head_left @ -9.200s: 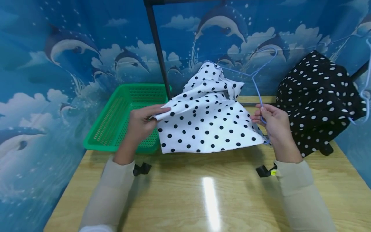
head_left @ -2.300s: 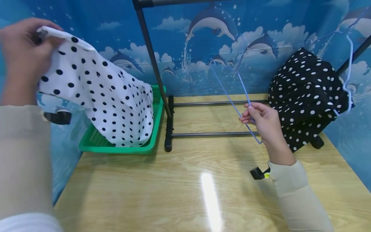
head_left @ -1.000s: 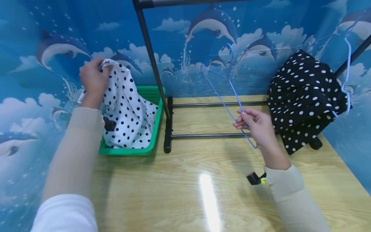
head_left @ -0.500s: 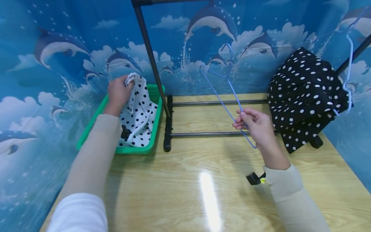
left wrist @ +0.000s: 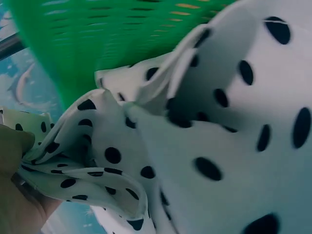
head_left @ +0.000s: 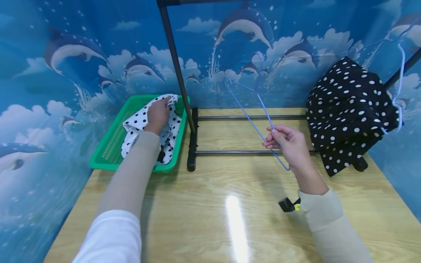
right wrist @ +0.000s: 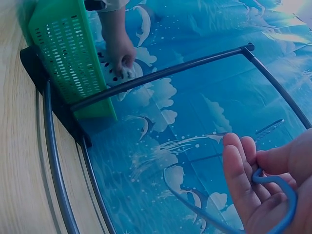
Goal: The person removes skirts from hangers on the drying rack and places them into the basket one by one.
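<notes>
My left hand [head_left: 157, 115] grips a bunched edge of a white cloth [head_left: 136, 120] with black polka dots. Most of that cloth lies folded inside the green plastic basket [head_left: 104, 166], partly hidden by my forearm. In the left wrist view, loose folds of the white cloth [left wrist: 273, 190] spread out beside the gripping fingers. Between thumb and fingers, my right hand [head_left: 292, 146] pinches a bare blue wire hanger [head_left: 264, 110], held tilted in the air. The right wrist view shows the hanger's wire crossing the right palm [right wrist: 263, 209].
A black rack post [head_left: 174, 62] rises right beside the basket, with low bars [head_left: 230, 152] running along the wooden table [head_left: 197, 212]. A black cloth [head_left: 348, 106] with white dots hangs on another blue hanger [head_left: 402, 73] at the right. A dolphin-print curtain surrounds the table.
The white cloth has come off the hanger since the earliest frame. My left hand has lately moved right and down, lowering it into the basket. My right hand keeps the hanger nearly still.
</notes>
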The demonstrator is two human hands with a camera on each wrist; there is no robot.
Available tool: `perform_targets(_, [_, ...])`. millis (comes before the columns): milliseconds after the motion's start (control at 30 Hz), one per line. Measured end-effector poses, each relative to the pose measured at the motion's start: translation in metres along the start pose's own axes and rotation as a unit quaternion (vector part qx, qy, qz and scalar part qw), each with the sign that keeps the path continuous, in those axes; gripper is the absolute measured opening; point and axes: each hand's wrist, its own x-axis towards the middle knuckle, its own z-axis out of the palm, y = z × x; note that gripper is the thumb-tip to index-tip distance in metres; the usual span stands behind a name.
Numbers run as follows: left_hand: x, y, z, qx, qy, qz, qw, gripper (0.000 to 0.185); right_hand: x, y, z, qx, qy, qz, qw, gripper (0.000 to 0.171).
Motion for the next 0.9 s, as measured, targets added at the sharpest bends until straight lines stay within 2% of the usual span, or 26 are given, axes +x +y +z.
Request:
perform_targets(200, [0.000,-0.003,0.017,0.022,-0.073,0.019,0.9969,0.047,-0.001,0.001,-0.001,0.002,0.000,0.005,1.000,0.024])
perform_targets(333, [0.002,-0.004,0.026,0.039,-0.107,0.005,0.9935,0.048,-0.001,0.003,-0.001,0.003,-0.002,0.009,1.000,0.026])
perform_targets(433, [0.004,-0.003,0.030,0.048,-0.128,-0.006,0.9906,0.049,-0.001,0.003,-0.001,-0.001,0.001,0.007,1.000,0.022])
perform_targets(733, [0.000,0.000,0.032,0.105,-0.170,-0.005,0.9798,0.039,-0.001,0.000,0.003,0.011,-0.021,-0.017,1.000,0.018])
perform_targets(900, [-0.004,-0.004,0.031,0.104,-0.220,-0.025,0.9695,0.044,-0.003,-0.003,0.007,-0.002,-0.020,-0.015,1.000,0.023])
